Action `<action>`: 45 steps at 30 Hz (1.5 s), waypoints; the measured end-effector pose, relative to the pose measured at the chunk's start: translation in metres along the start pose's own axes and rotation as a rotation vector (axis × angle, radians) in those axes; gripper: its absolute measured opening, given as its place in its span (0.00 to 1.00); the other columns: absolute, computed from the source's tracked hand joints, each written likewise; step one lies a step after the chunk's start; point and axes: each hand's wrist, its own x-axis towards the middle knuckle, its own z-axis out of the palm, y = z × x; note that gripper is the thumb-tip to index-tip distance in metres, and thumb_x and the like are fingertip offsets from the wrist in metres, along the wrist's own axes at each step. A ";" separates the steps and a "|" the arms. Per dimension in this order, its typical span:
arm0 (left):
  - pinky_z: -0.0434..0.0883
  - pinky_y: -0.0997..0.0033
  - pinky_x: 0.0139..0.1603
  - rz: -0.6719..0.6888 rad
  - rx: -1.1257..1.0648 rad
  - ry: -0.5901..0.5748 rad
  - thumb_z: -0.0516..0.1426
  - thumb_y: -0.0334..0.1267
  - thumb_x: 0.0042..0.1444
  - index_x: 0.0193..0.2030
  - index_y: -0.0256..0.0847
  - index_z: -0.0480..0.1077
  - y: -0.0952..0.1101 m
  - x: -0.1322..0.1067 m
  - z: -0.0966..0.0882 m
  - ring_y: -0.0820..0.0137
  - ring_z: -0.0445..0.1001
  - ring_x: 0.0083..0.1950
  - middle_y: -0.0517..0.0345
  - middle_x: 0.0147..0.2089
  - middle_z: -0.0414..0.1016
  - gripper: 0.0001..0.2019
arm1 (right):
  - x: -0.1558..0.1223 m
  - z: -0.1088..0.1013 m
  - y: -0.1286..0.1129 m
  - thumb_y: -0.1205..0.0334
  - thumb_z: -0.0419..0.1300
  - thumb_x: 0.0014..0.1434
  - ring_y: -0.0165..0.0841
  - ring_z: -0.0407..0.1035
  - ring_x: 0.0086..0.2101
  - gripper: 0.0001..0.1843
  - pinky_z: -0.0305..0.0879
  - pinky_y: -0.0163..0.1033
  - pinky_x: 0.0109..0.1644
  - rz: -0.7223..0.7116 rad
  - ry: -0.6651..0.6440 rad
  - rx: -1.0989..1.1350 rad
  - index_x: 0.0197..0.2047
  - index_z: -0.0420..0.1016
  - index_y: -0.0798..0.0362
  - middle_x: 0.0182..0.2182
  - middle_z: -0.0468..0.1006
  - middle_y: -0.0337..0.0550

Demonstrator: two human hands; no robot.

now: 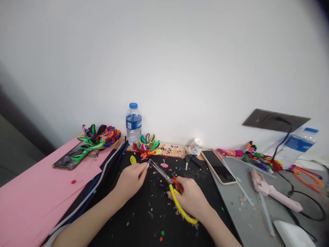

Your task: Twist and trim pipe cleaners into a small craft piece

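Note:
My right hand (191,197) is wrapped round the handles of a pair of scissors (161,172). Its orange-red grip shows by the thumb, and a thick yellow loop curves below the hand. The blades point away to the left, their tips beside my left fingertips. My left hand (132,178) is closed in a pinch at those tips. A tiny purple piece (149,161) shows at its fingertips, partly hidden. Just beyond lie a yellow fuzzy loop (133,159) and a multicoloured cluster of fuzzy stem loops (147,145).
Small coloured scraps litter the black mat (123,219). A water bottle (133,125), paper cup (195,147), keys (187,161) and phone (218,166) stand or lie behind. Right: a pink glue gun (275,195) with its cable. Left: pink sheets (38,195), another phone (68,159), more loops (101,135).

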 end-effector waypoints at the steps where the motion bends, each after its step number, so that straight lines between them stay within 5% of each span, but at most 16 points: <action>1: 0.66 0.70 0.37 0.020 0.064 -0.014 0.47 0.34 0.58 0.36 0.39 0.71 0.001 0.000 0.000 0.67 0.71 0.32 0.53 0.30 0.74 0.11 | 0.000 0.001 0.000 0.50 0.60 0.47 0.26 0.54 0.20 0.17 0.42 0.32 0.22 0.004 -0.004 0.003 0.22 0.60 0.52 0.18 0.64 0.34; 7: 0.65 0.72 0.33 0.089 0.341 -0.071 0.46 0.34 0.59 0.34 0.38 0.70 0.008 0.000 0.000 0.69 0.71 0.29 0.54 0.26 0.72 0.12 | -0.001 0.002 -0.002 0.49 0.60 0.47 0.26 0.54 0.19 0.18 0.42 0.32 0.21 0.038 -0.008 0.005 0.21 0.60 0.52 0.18 0.64 0.34; 28: 0.62 0.72 0.29 0.116 0.414 -0.144 0.45 0.32 0.58 0.30 0.39 0.68 0.014 -0.002 0.005 0.69 0.69 0.27 0.56 0.23 0.69 0.12 | -0.004 0.007 -0.011 0.48 0.59 0.48 0.26 0.52 0.18 0.19 0.40 0.33 0.22 0.045 0.026 -0.033 0.18 0.58 0.52 0.16 0.62 0.35; 36: 0.61 0.73 0.31 0.018 0.156 -0.150 0.45 0.33 0.58 0.27 0.39 0.67 0.018 0.001 0.000 0.70 0.68 0.27 0.57 0.24 0.69 0.13 | -0.004 0.007 -0.008 0.50 0.57 0.50 0.25 0.49 0.19 0.18 0.42 0.32 0.22 0.020 -0.015 0.052 0.19 0.59 0.53 0.16 0.61 0.34; 40: 0.60 0.75 0.29 -0.076 -0.103 -0.177 0.45 0.35 0.59 0.21 0.39 0.64 0.022 0.005 -0.007 0.74 0.66 0.23 0.61 0.19 0.67 0.17 | -0.003 0.007 -0.005 0.50 0.55 0.51 0.24 0.48 0.19 0.18 0.42 0.31 0.21 0.017 -0.079 0.133 0.19 0.58 0.53 0.17 0.58 0.33; 45: 0.62 0.76 0.27 -0.220 -0.493 -0.267 0.47 0.40 0.58 0.25 0.37 0.67 0.019 0.011 -0.012 0.74 0.67 0.21 0.62 0.18 0.69 0.15 | 0.001 0.003 -0.002 0.52 0.55 0.50 0.23 0.43 0.20 0.21 0.41 0.30 0.21 -0.015 -0.125 0.255 0.18 0.51 0.54 0.16 0.51 0.31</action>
